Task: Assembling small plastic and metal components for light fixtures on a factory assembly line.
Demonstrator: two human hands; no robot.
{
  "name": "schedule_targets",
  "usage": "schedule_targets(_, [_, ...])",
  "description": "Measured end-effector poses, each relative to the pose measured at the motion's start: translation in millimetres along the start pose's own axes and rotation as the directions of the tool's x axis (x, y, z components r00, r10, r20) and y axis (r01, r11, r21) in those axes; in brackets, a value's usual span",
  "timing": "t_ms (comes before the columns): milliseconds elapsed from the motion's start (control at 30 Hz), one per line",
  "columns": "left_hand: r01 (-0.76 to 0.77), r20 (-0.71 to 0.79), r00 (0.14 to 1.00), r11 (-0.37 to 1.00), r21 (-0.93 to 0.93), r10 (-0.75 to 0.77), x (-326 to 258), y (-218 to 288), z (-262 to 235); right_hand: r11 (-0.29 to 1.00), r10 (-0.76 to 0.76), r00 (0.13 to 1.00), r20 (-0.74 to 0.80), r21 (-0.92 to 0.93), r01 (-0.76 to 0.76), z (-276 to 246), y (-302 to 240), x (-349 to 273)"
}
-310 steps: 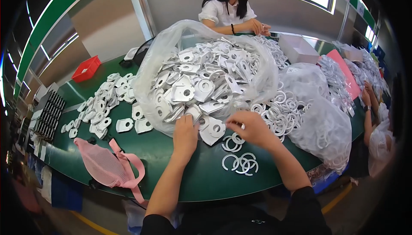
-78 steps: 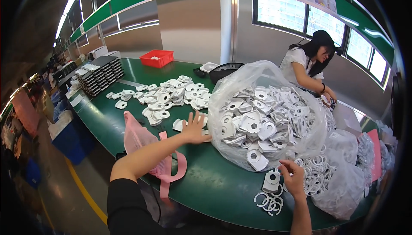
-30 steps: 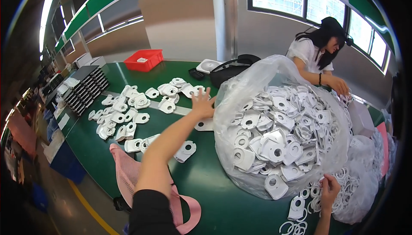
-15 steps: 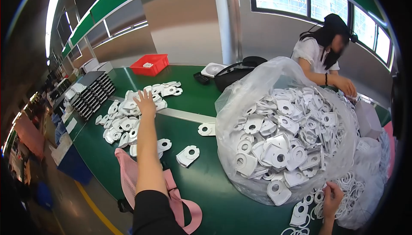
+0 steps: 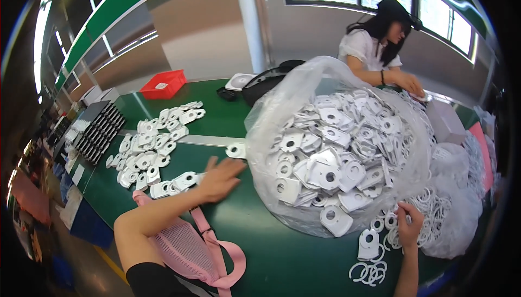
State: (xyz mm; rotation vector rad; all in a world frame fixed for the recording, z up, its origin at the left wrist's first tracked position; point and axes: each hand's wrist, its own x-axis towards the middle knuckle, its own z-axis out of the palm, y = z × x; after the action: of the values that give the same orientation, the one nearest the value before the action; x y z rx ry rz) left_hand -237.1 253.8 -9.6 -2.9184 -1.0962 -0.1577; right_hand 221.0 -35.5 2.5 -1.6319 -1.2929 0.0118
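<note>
My left hand (image 5: 221, 180) is low over the green table (image 5: 260, 253), fingers stretched out, its edge close to a short row of white plastic parts (image 5: 187, 180) with round holes. Whether a part lies under the palm is hidden. More such parts form a loose spread (image 5: 144, 153) beyond it. A large clear plastic bag (image 5: 258, 188), heaped with white holed parts (image 5: 331, 175), stands between my hands. My right hand (image 5: 410, 226) has curled fingers beside a pile of white rings (image 5: 434, 210); what it holds, if anything, cannot be made out. A white holed part (image 5: 368, 244) and several rings (image 5: 369, 272) lie near it.
A pink mesh bag with straps (image 5: 187, 248) lies at the near left edge. Farther off are a red bin (image 5: 163, 84), stacked dark trays (image 5: 100, 129) and a black bag (image 5: 266, 88). A person (image 5: 374, 53) works at the far right, near a white box (image 5: 445, 122).
My left hand has drawn back from the spread of parts toward me and to the right. The view has shifted to the right. My right hand stays beside the rings.
</note>
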Motion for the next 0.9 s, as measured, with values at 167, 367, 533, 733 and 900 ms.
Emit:
schedule_targets(167, [0.467,-0.027,0.882,0.862,0.199,-0.471,-58.9,-133.5,-11.9,0.999,-0.025,1.0,0.007,0.028,0.024,-5.3,-6.5,2.4])
schedule_targets(367, [0.678,-0.226,0.735,0.696,0.238,-0.639,-8.2,-122.5,-26.3,0.998,-0.051,0.999,0.017,0.035,0.05,-9.4,-15.6,-0.2])
schedule_targets(533, [0.058,-0.11,0.993,0.994,0.089,-0.048,61.5,-20.8,-14.9,0.992,-0.12,0.992,0.04,0.033,0.119,-8.5,-19.0,-2.0])
schedule_targets(733, [0.492,0.42,0.646,0.768,0.41,-0.638,55.5,-72.8,-46.4,0.989,-0.135,0.99,0.029,0.06,0.133,-11.8,-20.9,-2.2])
schedule_targets(900, [0.814,-0.305,0.579,0.51,0.279,-0.756,31.8,-69.4,-87.6,0.99,-0.102,0.99,0.096,0.11,0.092,-13.9,-31.5,-1.2])
